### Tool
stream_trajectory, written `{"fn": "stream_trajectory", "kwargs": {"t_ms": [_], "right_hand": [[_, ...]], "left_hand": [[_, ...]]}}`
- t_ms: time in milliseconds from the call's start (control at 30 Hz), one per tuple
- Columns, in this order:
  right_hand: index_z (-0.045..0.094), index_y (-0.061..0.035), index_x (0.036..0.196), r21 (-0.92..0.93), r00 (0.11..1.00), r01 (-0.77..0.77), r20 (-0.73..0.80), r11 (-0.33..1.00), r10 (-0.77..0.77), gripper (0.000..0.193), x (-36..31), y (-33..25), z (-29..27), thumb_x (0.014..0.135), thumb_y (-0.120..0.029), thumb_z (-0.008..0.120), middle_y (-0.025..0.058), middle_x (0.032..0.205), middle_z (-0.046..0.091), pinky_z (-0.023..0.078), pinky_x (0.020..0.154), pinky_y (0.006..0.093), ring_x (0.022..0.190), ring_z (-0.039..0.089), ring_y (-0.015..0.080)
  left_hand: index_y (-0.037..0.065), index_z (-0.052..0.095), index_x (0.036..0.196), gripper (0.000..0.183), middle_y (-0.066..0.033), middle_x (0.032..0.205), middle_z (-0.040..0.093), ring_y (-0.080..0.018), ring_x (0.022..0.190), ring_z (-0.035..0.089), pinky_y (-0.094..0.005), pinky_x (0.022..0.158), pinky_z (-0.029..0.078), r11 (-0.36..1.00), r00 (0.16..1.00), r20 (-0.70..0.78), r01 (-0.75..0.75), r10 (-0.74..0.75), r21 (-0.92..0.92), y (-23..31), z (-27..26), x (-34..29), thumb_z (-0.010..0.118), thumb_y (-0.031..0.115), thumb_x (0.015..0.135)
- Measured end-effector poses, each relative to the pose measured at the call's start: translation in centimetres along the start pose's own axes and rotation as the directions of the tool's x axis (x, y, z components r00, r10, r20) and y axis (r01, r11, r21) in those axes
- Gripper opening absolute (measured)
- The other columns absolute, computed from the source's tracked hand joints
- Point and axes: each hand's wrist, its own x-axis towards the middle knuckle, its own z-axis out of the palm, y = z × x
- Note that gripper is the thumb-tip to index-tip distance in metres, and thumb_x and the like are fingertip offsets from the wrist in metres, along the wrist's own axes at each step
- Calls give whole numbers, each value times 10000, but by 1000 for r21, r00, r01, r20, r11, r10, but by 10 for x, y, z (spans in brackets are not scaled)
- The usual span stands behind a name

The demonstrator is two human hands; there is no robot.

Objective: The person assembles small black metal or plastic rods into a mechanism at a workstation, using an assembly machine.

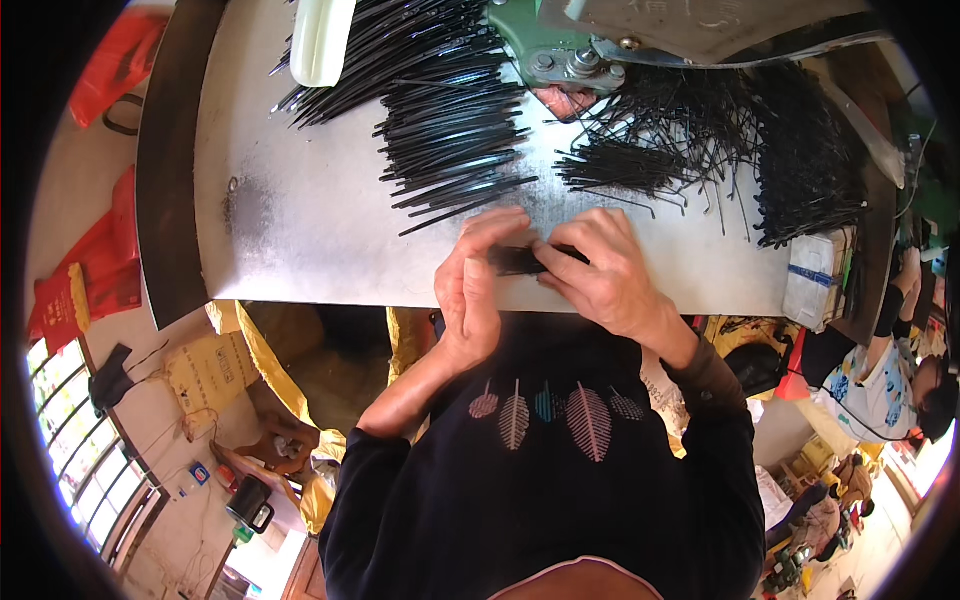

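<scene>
Above the table's near edge, a small bundle of thin black rods [516, 261] lies between my two hands. My left hand [468, 285] curls around the bundle's left end, its fingers bent over the top. Thumb and fingers of my right hand [605, 268] pinch the other end; some of the bundle is hidden behind them. Just beyond my hands, a row of longer black rods [452, 135] lies side by side. To the right of it sits a pile of thinner black pieces [625, 165], some with bent ends.
A green machine [520, 30] with a metal cover [700, 30] stands at the far side. A pale trough [322, 45] overhangs more rods at far left. Dense black pieces [810, 160] and a taped block [815, 270] sit at right. Yellow sacking [265, 360] hangs below the table [300, 240].
</scene>
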Motion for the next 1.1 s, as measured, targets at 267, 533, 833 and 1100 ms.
{"fn": "stream_trajectory", "kwargs": {"t_ms": [267,533,833,1100], "right_hand": [[712,-64,1034,53,981,159,108,986,-164,371,9,12,-1,719,-227,818,33,994,620,424,830,396,981,571,240],[627,63,1268,539,873,-79,-369,839,320,365,-10,3,12,1016,-114,433,190,1122,628,507,885,358,977,616,265],[624,4,1278,1,988,-80,-130,997,80,656,5,-8,-15,774,-375,801,131,1275,571,433,954,459,1138,525,347],[706,-48,1125,-73,1000,-5,0,997,5,497,-9,-12,2,657,-141,847,43,1048,590,430,847,430,982,557,259]], "left_hand": [[-86,544,1230,591,-272,1280,593,-341,1263,539,-485,1143,362,992,994,49,105,-102,-64,15,-1,-2,262,422,1121],[-43,624,1225,540,-218,1247,633,-302,1171,592,-408,1035,437,998,998,-33,55,-55,0,7,3,-3,273,351,1112],[-53,626,1219,529,-225,1244,640,-334,1182,590,-423,1041,437,1000,999,-48,18,-19,-14,3,0,-6,282,334,1107],[-61,628,1118,494,-189,974,685,-293,938,653,-383,832,515,986,999,-1,-36,37,164,35,-40,-35,352,349,1099]]}}
